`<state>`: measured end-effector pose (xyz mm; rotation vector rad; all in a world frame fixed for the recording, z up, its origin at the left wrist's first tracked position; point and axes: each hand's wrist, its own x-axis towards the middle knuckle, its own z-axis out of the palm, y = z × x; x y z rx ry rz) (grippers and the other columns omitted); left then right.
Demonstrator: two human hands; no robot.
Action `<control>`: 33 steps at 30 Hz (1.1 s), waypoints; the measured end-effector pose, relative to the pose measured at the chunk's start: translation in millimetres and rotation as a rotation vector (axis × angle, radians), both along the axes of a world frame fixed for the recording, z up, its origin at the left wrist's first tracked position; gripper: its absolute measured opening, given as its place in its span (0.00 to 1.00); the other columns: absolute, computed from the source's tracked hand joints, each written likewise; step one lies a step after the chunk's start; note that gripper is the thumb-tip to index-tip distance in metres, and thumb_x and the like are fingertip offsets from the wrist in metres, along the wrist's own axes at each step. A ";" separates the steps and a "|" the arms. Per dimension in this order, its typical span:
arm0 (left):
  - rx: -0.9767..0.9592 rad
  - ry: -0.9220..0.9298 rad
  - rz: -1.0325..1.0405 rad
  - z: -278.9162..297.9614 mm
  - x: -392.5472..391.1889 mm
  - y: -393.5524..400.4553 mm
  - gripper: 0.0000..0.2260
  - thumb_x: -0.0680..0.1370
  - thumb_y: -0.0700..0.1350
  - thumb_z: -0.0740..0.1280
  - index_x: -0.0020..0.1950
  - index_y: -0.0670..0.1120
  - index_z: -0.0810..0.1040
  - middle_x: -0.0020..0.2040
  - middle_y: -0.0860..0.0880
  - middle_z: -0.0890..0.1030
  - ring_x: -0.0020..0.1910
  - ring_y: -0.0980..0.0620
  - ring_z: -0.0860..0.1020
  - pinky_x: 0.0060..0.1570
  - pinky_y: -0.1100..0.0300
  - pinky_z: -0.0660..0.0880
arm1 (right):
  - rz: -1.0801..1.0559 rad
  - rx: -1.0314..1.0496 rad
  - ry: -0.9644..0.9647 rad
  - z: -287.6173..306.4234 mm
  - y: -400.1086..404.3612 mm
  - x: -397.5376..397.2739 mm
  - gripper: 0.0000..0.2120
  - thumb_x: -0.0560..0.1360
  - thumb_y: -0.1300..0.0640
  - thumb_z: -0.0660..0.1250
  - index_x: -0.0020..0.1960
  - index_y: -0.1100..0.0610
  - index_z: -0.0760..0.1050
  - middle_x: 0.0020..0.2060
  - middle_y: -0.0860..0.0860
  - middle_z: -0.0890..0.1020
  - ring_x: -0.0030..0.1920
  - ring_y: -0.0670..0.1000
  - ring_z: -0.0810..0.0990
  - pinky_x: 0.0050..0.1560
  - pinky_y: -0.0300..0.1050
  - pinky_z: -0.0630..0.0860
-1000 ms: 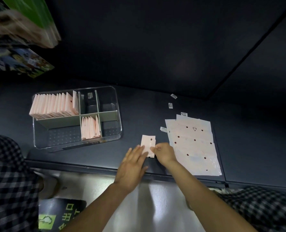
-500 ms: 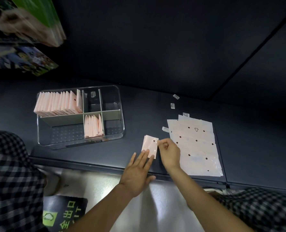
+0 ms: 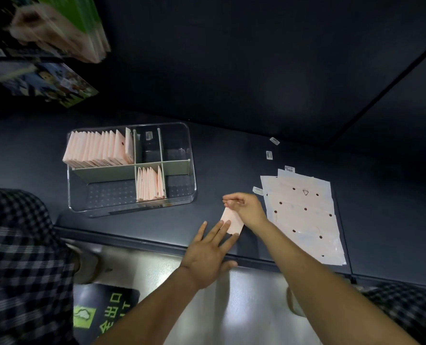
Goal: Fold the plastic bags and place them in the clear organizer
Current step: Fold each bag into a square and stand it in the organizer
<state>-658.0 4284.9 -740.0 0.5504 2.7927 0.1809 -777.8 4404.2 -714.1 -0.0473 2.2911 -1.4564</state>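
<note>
While my left hand lies flat with straight fingers, its fingertips press the near edge of the folded bag against the dark shelf. My right hand is curled, thumb and fingers pinching the bag's far end and lifting it off the surface, so the bag stands tilted between both hands. It sits near the shelf's front edge, between the clear organizer to the left and the stack of flat bags to the right. A long row of folded bags stands upright in the organizer's far left compartment; a shorter row stands in the near middle compartment. Small labels lie on the shelf beyond the flat stack.
</note>
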 end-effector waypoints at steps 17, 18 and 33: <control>0.070 -0.015 0.199 10.9 2.9 -49.8 0.19 0.81 0.60 0.51 0.71 0.61 0.62 0.78 0.51 0.51 0.77 0.46 0.42 0.74 0.45 0.39 | 0.394 0.679 0.066 20.5 23.2 25.3 0.03 0.72 0.56 0.70 0.42 0.54 0.77 0.38 0.48 0.77 0.46 0.50 0.74 0.46 0.42 0.71; 0.142 -0.020 0.258 13.4 2.0 -47.9 0.18 0.80 0.59 0.54 0.70 0.59 0.64 0.77 0.52 0.55 0.77 0.47 0.45 0.74 0.47 0.42 | 0.350 0.619 0.029 23.4 23.0 27.8 0.05 0.72 0.57 0.71 0.40 0.54 0.76 0.35 0.47 0.76 0.41 0.48 0.74 0.42 0.40 0.70; 1.422 -0.165 0.947 73.2 -38.7 -85.3 0.08 0.74 0.33 0.69 0.39 0.44 0.75 0.30 0.53 0.77 0.28 0.62 0.73 0.33 0.67 0.68 | 0.098 0.218 0.056 82.7 -41.7 29.2 0.09 0.68 0.61 0.75 0.33 0.52 0.77 0.27 0.46 0.78 0.29 0.44 0.74 0.37 0.39 0.73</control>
